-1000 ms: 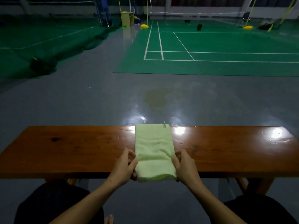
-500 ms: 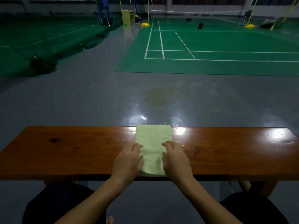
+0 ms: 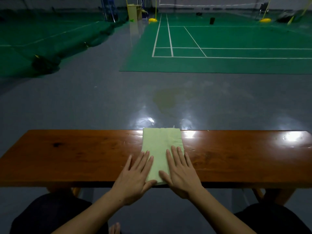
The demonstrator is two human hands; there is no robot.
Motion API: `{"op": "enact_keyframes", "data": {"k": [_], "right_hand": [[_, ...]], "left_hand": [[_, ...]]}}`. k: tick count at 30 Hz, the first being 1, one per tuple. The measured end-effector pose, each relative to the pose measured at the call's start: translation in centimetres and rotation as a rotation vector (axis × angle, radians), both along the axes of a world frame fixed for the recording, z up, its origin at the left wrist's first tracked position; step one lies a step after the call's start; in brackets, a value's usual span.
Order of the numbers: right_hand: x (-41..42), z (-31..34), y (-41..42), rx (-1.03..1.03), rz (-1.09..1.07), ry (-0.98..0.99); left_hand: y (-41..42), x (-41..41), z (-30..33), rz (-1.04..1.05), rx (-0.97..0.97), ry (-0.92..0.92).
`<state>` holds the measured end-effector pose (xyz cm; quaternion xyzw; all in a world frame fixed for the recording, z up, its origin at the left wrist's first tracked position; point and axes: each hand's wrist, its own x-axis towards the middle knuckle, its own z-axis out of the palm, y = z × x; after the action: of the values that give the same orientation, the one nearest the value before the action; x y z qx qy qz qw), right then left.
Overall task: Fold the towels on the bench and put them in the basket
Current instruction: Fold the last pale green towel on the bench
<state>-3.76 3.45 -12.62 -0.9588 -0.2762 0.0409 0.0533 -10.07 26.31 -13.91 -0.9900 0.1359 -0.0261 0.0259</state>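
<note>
The worktop [image 3: 67, 157] is a long reddish wooden plank running left to right across the view; its near edge lies just over the person's knees, its far edge meets the shiny grey floor [image 3: 101, 102]; bare wood stretches well out on both sides of the cloth, more of it to the left. Beyond the floor lies a green court mat [image 3: 236, 61] with white lines, well apart from the plank.

The towel [image 3: 160, 146], pale green and folded into a narrow rectangle, sits near the middle of the worktop, a little right of centre; its long axis runs from the near edge to the far edge, pointing straight away from the person; the far short end reaches the far edge of the wood, the near short end lies at the near edge.

The left hand [image 3: 135, 178] lies flat with fingers straight and spread, holding nothing; its inner fingers rest on the towel's left border while the outer ones lie on the bare wood. The right hand [image 3: 181, 173] is likewise flat and wide, palm down on the towel's right border, thumb across the cloth near the front corner; the outer fingers overhang onto the wood.
</note>
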Motion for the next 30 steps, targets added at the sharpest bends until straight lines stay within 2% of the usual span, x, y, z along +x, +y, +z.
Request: {"op": "enact_keyframes", "data": {"k": [5, 9, 13, 17, 24, 27, 30], "right_hand": [[-0.1, 0.4, -1.5, -0.019, -0.015, 0.014], [-0.2, 1.4, -3.1, 0.030, 0.017, 0.021], [-0.4, 2.4, -5.2, 0.216, 0.076, 0.026], [-0.3, 2.6, -6.3, 0.272, 0.088, 0.060], [0.5, 2.5, -5.8, 0.360, 0.050, 0.017], [1.1, 2.3, -5.4, 0.329, 0.064, -0.039], [1.4, 2.1, -5.0, 0.341, 0.083, -0.036]], "left_hand": [[1.2, -0.7, 1.0, -0.030, 0.002, -0.024], [2.1, -1.1, 2.2, -0.062, -0.152, 0.004], [2.6, -0.9, 3.2, -0.095, -0.386, -0.067], [3.2, -0.4, 2.9, -0.093, -0.494, -0.090], [2.7, 0.2, 3.3, -0.099, -0.418, -0.119], [2.4, 0.6, 3.6, -0.104, -0.391, -0.162], [2.1, 0.8, 3.8, -0.117, -0.403, -0.128]]}}
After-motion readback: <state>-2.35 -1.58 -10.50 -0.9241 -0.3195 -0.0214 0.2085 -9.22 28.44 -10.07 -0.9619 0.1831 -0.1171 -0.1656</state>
